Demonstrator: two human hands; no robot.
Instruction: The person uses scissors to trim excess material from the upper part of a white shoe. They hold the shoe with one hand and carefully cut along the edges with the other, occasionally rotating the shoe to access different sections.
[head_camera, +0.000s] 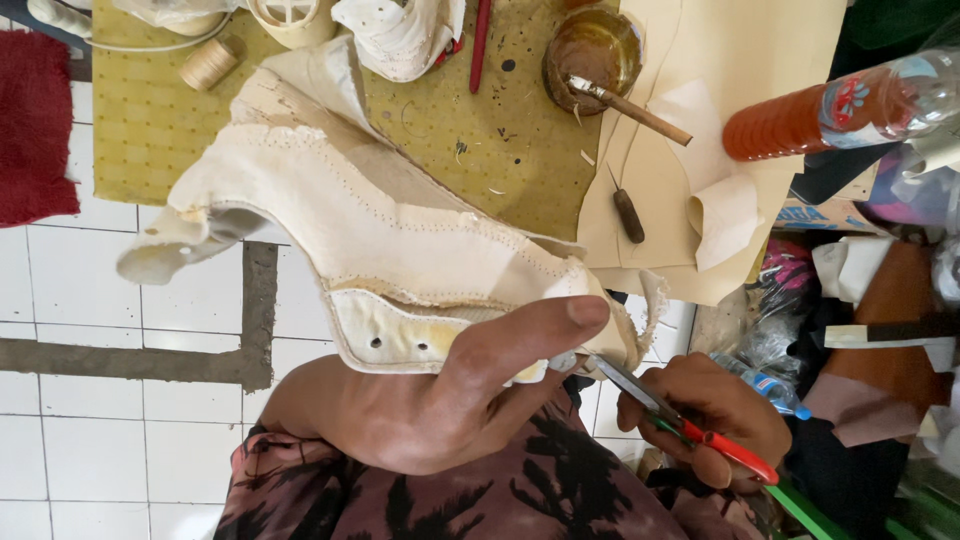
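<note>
Left hand (430, 400) grips cream shoe upper (350, 220), long axis upper-left to lower-right; right hand (705, 415) holds scissors (680, 420).

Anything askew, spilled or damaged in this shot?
The orange bottle lies on its side at the right, not upright. Dark specks and stains mark the yellow mat. The cream shoe upper in the left hand has ragged edges; the right hand holds scissors.

A cream stitched leather shoe upper (360, 230) is held up by the left hand (440, 400), thumb pressed on its near edge. Red-handled pliers (690, 425), clasped in the right hand (715, 410), are set against that edge.
</note>
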